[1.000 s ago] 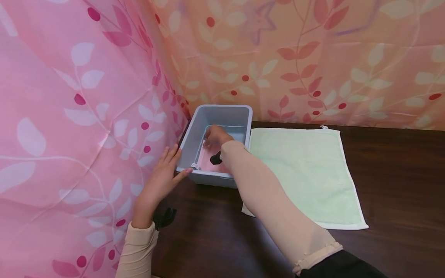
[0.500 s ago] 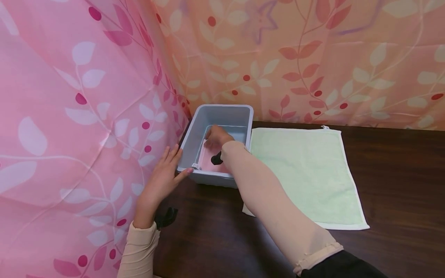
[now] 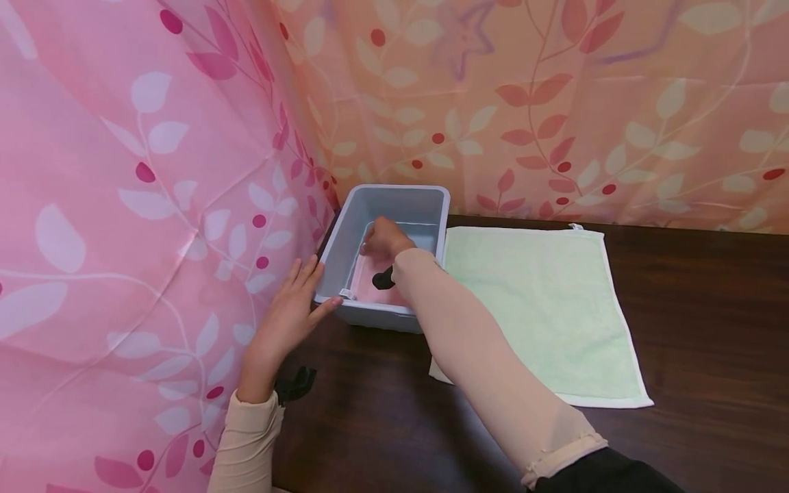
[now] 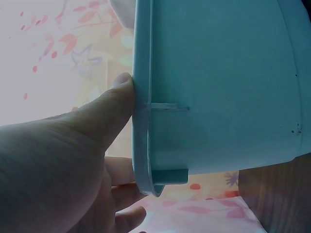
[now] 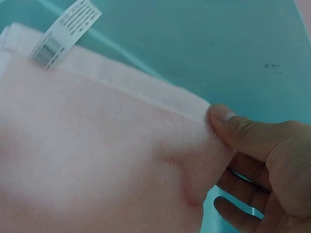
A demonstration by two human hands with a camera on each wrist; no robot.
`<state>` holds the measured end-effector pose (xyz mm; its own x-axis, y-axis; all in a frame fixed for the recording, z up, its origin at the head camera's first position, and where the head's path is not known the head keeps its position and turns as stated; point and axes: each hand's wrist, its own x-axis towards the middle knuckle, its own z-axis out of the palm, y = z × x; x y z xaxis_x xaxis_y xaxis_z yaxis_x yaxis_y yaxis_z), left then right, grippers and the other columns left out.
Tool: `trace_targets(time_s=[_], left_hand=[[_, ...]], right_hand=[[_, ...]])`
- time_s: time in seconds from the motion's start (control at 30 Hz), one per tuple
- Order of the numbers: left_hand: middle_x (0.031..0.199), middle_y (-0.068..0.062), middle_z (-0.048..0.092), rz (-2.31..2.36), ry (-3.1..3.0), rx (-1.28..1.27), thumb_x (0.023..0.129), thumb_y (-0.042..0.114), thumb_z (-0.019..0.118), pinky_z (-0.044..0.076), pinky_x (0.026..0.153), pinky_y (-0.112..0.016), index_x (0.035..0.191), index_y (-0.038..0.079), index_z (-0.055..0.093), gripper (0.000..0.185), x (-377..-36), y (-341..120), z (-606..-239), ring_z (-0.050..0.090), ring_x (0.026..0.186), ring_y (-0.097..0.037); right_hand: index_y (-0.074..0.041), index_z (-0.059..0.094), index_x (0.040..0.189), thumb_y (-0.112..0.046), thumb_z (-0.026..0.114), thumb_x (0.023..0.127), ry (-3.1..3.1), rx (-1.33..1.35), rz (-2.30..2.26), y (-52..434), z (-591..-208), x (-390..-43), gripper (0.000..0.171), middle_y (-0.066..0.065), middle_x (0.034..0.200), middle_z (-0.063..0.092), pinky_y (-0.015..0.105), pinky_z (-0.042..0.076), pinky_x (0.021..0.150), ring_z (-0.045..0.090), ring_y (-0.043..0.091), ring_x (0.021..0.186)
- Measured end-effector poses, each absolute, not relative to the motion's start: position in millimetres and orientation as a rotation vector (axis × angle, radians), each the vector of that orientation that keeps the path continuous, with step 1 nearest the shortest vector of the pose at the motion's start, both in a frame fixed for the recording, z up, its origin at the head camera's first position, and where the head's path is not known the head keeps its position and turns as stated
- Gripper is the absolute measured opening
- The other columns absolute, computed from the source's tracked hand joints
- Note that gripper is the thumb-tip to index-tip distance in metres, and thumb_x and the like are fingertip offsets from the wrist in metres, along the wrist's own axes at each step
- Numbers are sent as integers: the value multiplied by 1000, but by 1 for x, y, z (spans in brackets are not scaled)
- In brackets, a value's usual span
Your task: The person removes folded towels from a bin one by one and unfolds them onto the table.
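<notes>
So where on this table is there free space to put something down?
Bare dark table lies right of the green towel, and more in front of the grey bin between the two forearms. The bin itself is crowded: the right hand pinches a pink towel inside, and the left hand touches its rim.

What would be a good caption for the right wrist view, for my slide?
Right hand pinching the corner of a pink towel inside a blue-green plastic bin, the towel's label visible.
</notes>
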<state>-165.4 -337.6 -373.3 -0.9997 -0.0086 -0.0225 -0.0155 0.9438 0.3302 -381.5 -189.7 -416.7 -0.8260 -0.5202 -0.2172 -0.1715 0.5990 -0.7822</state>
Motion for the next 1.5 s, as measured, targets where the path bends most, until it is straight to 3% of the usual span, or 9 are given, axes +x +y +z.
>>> trace_targets(time_s=[0.3, 0.4, 0.63, 0.87, 1.33, 1.5], left_hand=[[168, -12, 14, 528, 3075, -3, 91, 42, 67, 39, 106, -65, 159, 12, 21, 87, -166, -337, -373, 5, 155, -40], [168, -13, 14, 526, 3077, 5, 91, 42, 67, 41, 105, -64, 159, 11, 21, 87, -166, -337, -374, 5, 155, -41], [167, -14, 15, 526, 3075, 21, 91, 42, 67, 42, 105, -63, 158, 9, 21, 87, -170, -341, -374, 6, 155, -41], [167, -15, 15, 532, 3066, 53, 92, 44, 66, 38, 107, -64, 158, 8, 22, 88, -178, -346, -373, 5, 154, -42], [167, -17, 14, 578, 3071, 67, 92, 46, 65, 23, 116, -66, 157, 3, 22, 89, -194, -356, -377, 5, 155, -42], [168, -15, 11, 562, 3110, 73, 91, 50, 65, 24, 116, -65, 158, 4, 18, 94, -198, -358, -378, 5, 155, -40]], right_hand=[[-5, 77, 83, -20, 79, 83, 2494, -626, -1007, -189, -402, -385, 15, 1, 69, 61, 25, 41, 56, 53, 18, 70], [-5, 77, 80, -20, 79, 83, 2493, -679, -990, -187, -393, -385, 16, 0, 65, 59, 26, 43, 59, 52, 16, 68], [-4, 78, 88, -19, 77, 85, 2445, -824, -995, -172, -377, -387, 15, 1, 71, 63, 28, 47, 69, 54, 17, 73], [-6, 80, 91, -18, 77, 86, 2396, -940, -998, -160, -364, -389, 13, -3, 66, 60, 21, 41, 62, 49, 12, 66], [-11, 81, 94, -20, 76, 87, 2367, -1151, -1089, -146, -326, -385, 12, -2, 72, 68, 21, 45, 63, 52, 11, 68], [-9, 80, 97, -19, 76, 88, 2367, -1192, -1161, -141, -306, -382, 14, 1, 77, 71, 22, 44, 65, 52, 14, 73]])
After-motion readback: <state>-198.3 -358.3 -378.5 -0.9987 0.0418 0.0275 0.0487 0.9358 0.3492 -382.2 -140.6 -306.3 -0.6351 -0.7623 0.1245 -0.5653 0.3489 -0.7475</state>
